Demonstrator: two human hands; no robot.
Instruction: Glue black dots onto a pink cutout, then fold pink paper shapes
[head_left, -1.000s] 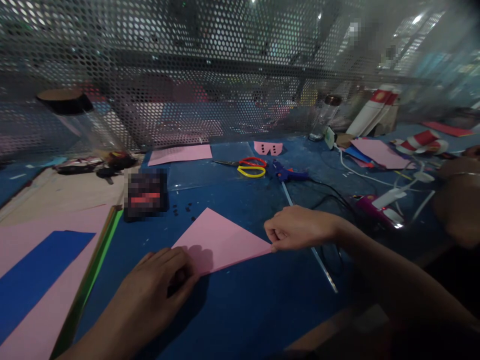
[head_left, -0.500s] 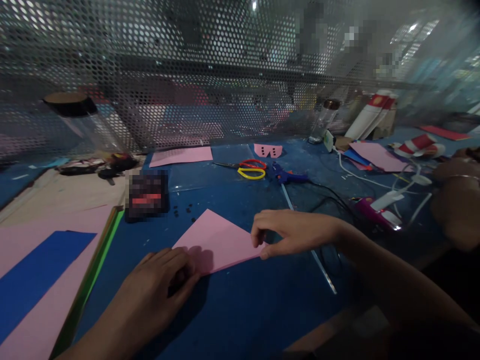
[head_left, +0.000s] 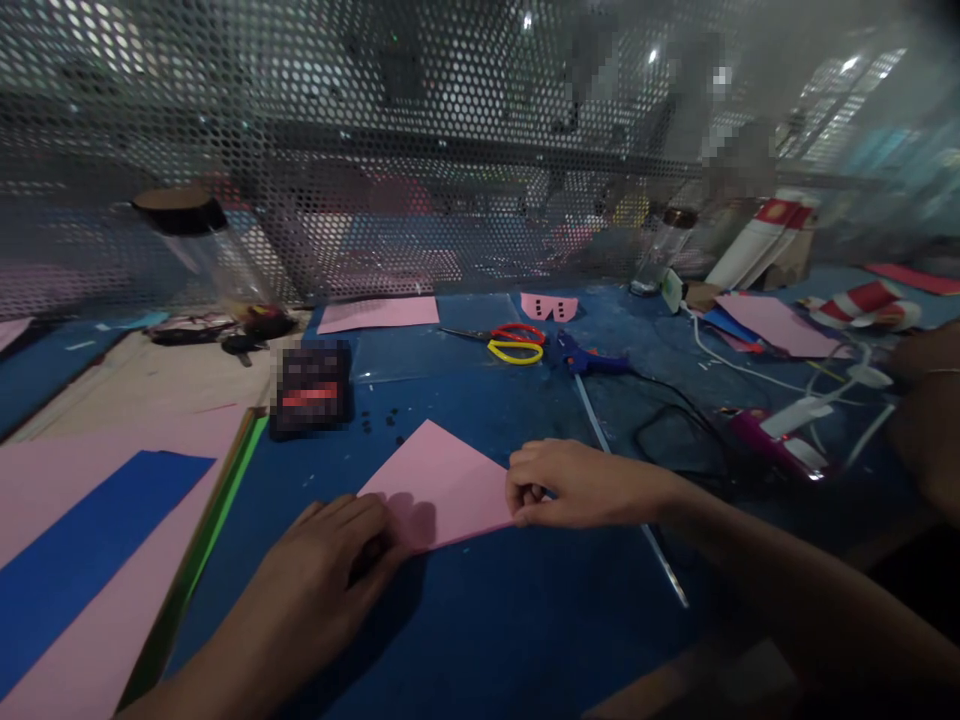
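A pink sheet of paper (head_left: 450, 485), folded into a triangle-like shape, lies on the blue table in front of me. My left hand (head_left: 341, 550) is closed at its left corner, thumb and fingers pinching the edge. At the right corner my right hand (head_left: 551, 485) has its fingers curled and closed on the paper. Past the paper lie scissors (head_left: 516, 345) with one red and one yellow handle. A blue glue gun (head_left: 589, 355) with a long clear glue stick (head_left: 664, 565) rests behind and beside my right hand.
Pink and blue sheets (head_left: 97, 560) lie at the left by a green-edged strip (head_left: 225, 505). A dark box (head_left: 311, 390), a lidded jar (head_left: 202, 250), a pink cut-out (head_left: 550, 306) and a power strip (head_left: 780, 440) with white cords stand around. Another person's arm (head_left: 930, 410) is at far right.
My right hand's fingers have closed down onto the paper's right corner, where they were more spread before. The left hand stays at its corner. The view has shifted slightly.
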